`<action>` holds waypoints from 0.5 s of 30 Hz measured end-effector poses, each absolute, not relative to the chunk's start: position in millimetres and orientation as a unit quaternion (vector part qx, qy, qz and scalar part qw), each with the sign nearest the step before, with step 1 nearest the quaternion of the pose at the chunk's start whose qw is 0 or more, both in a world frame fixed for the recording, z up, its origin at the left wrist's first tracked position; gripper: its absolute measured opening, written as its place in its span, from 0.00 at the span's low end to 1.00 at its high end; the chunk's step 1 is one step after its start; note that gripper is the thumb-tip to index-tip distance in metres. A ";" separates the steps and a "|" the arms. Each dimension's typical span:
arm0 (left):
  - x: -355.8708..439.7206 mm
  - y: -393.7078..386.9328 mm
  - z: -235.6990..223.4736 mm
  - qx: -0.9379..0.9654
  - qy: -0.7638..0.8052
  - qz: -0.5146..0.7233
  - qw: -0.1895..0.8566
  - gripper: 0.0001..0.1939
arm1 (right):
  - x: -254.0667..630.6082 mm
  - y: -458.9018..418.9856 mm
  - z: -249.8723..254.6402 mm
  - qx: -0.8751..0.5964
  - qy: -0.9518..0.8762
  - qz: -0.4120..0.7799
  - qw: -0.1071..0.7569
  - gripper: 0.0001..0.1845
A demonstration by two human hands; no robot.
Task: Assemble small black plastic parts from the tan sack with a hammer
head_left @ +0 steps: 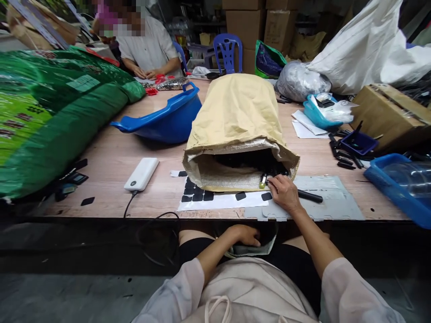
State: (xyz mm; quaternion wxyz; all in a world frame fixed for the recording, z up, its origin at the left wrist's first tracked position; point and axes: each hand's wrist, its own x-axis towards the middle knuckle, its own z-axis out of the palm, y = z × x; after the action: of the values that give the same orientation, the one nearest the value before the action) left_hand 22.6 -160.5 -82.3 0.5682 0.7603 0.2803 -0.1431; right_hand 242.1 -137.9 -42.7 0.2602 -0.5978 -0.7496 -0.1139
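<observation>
A large pale-yellow woven sack (240,110) lies on the table with its mouth facing me, and dark pieces (249,159) show inside. At the right of that mouth is my right hand (284,190), its fingers pinched together; what they hold cannot be made out. Touching or just beside the fingertips is a small silver piece with a yellow-green end (262,181). Below the table edge, my left hand (246,235) hangs over an open bag (266,249) in my lap. Its fingers look loosely apart, partly in shadow. A black rod (310,196) lies right of my right hand.
Black stickers on a white sheet (218,202) and a grey board (336,197) lie in front of the sack. A white power bank (142,174), blue basin (168,116) and green sacks (84,107) are left; a blue tray (390,175) is right. A co-worker (148,49) sits opposite.
</observation>
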 end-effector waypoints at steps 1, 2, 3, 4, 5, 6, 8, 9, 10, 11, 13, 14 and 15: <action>18.5 -158.1 -67.3 0.756 0.227 -0.160 0.592 0.20 | 241.9 -137.9 -42.6 -0.598 -0.750 -0.115 0.258 0.11; 14.0 -152.2 -50.4 0.749 0.164 -0.163 0.621 0.22 | 241.7 -137.9 -42.5 -0.598 -0.750 -0.117 0.257 0.11; 9.9 -142.6 -33.0 0.732 0.094 -0.141 0.660 0.24 | 241.5 -137.8 -42.4 -0.598 -0.750 -0.121 0.256 0.11; 6.9 -129.2 -16.7 0.710 0.063 -0.095 0.695 0.25 | 241.4 -137.7 -42.4 -0.597 -0.749 -0.126 0.257 0.11; 5.5 -112.2 -2.8 0.700 0.082 -0.029 0.709 0.25 | 241.3 -137.6 -42.3 -0.596 -0.749 -0.131 0.257 0.11; 6.0 -92.4 7.6 0.700 0.142 0.052 0.698 0.24 | 241.3 -137.4 -42.4 -0.594 -0.750 -0.134 0.259 0.11; 12.5 -48.4 17.0 0.686 0.348 0.243 0.592 0.21 | 241.3 -136.8 -42.5 -0.591 -0.751 -0.137 0.262 0.11; 17.6 -26.4 16.5 0.650 0.459 0.316 0.516 0.19 | 241.4 -136.5 -42.5 -0.590 -0.751 -0.136 0.263 0.11; 23.2 -5.9 13.5 0.606 0.545 0.359 0.454 0.17 | 241.5 -136.2 -42.6 -0.589 -0.751 -0.134 0.266 0.11; 28.6 12.3 9.1 0.586 0.582 0.388 0.408 0.17 | 241.5 -136.0 -42.7 -0.590 -0.751 -0.130 0.268 0.11; 37.2 40.0 -0.5 0.582 0.594 0.416 0.368 0.18 | 241.6 -135.6 -43.0 -0.591 -0.749 -0.124 0.272 0.11; 39.8 49.5 -4.4 0.594 0.575 0.423 0.370 0.20 | 241.6 -135.5 -43.2 -0.592 -0.749 -0.121 0.273 0.11; 41.2 56.5 -7.3 0.605 0.554 0.427 0.380 0.21 | 241.6 -135.4 -43.3 -0.592 -0.749 -0.119 0.274 0.10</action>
State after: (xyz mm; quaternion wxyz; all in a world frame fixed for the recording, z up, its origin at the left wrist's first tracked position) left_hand 41.2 56.5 -7.3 0.3797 0.6052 0.5539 0.4275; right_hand 241.6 -135.4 -43.3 0.2735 -0.5919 -0.7487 -0.1195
